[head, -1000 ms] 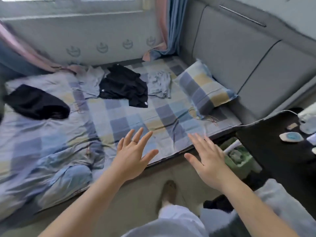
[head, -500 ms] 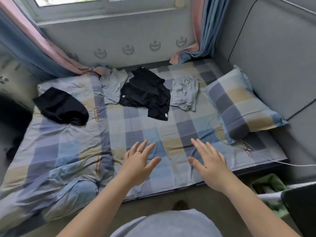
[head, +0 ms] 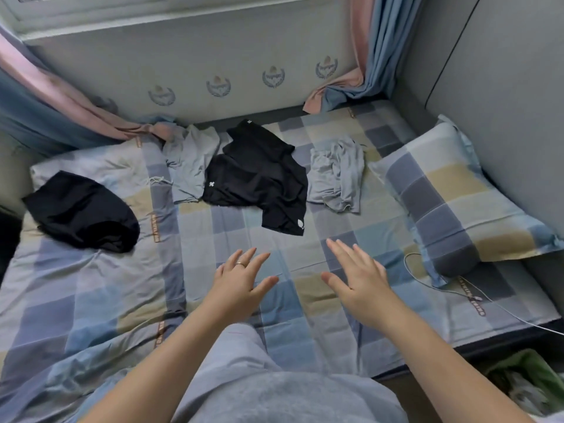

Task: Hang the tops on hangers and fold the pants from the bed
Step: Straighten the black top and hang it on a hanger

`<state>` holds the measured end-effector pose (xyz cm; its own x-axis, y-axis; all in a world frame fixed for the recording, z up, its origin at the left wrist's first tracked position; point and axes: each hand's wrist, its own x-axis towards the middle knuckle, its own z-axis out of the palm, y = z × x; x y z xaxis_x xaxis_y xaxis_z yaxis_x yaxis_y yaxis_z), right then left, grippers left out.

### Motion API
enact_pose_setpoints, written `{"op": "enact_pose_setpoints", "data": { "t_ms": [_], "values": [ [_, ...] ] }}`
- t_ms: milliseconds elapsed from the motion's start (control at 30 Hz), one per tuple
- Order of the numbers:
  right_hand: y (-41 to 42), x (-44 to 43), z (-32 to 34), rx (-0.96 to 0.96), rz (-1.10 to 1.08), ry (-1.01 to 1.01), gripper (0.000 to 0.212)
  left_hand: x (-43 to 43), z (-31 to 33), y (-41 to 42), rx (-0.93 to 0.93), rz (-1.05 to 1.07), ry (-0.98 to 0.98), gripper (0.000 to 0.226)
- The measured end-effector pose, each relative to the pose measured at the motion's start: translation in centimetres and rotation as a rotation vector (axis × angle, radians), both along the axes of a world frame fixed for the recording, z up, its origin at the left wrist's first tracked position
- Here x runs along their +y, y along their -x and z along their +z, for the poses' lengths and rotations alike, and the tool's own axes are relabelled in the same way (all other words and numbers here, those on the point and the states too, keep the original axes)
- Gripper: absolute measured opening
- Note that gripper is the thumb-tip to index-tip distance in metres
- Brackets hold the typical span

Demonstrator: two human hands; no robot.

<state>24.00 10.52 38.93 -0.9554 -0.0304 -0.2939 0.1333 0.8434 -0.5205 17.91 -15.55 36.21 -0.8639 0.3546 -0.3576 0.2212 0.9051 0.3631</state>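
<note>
The bed [head: 213, 239] is being closed in on. Against the earlier views, the floor and dark table are being lost from sight, and both hands are being carried forward over the checked sheet. Nothing is being gripped yet, so the sorting is judged as barely started.

At far left, a black bundle [head: 82, 212] is being left rolled up, its long axis running left to right. A pale grey garment [head: 190, 166] is lying by the wall, stretched far to near. The black garment [head: 259, 178] in the centre is overlapping its edge. This one's long axis is slanting from the wall toward the near right, with its near corner pointing between the hands.

The left hand [head: 238, 285] is being held flat, fingers straight and spread, holding nothing. The right hand [head: 357, 279] is being held the same way. Further right, a crumpled grey garment [head: 335, 175] is lying far to near, just beside the pillow [head: 451, 203].
</note>
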Motion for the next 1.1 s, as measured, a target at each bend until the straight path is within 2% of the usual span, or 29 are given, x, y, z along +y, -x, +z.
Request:
{"op": "enact_pose_setpoints", "data": {
  "t_ms": [167,333,433,567,767,833,900,1000,1100],
  "values": [
    [12.5,-6.2,-7.6,-0.017,-0.026,0.015,0.063,-5.3,-7.5,12.4,-0.011,-0.007,0.018,0.066],
    [24.8,-13.7,-14.2,-0.135,-0.090,0.074,0.063,-12.5,-15.0,25.1,-0.251,0.037,0.072,0.066],
    [32.2,-17.4,-18.9,-0.156,-0.034,0.028,0.066,-16.1,-20.6,32.8,-0.236,0.130,0.051,0.065],
    [44.0,-20.9,-27.9,-0.146,0.066,-0.036,0.068,-19.1,-31.3,43.1,-0.224,0.220,0.032,0.066],
    [59.3,-24.9,-39.2,0.000,0.213,-0.122,0.071,-19.9,-45.6,57.3,0.083,0.324,-0.022,0.080],
    [63.7,-25.9,-41.6,0.072,0.250,-0.165,0.071,-19.9,-49.6,59.3,0.149,0.386,-0.014,0.081],
    [67.5,-26.7,-44.0,0.145,0.290,-0.204,0.072,-19.9,-53.1,59.0,0.294,0.418,0.050,0.075],
    [72.6,-27.8,-46.7,0.208,0.381,-0.285,0.073,-19.9,-55.3,59.1,0.472,0.435,0.109,0.070],
    [75.7,-29.6,-48.9,0.128,0.478,-0.348,0.074,-19.9,-55.6,59.1,0.436,0.417,0.140,0.071]
  ]
}}
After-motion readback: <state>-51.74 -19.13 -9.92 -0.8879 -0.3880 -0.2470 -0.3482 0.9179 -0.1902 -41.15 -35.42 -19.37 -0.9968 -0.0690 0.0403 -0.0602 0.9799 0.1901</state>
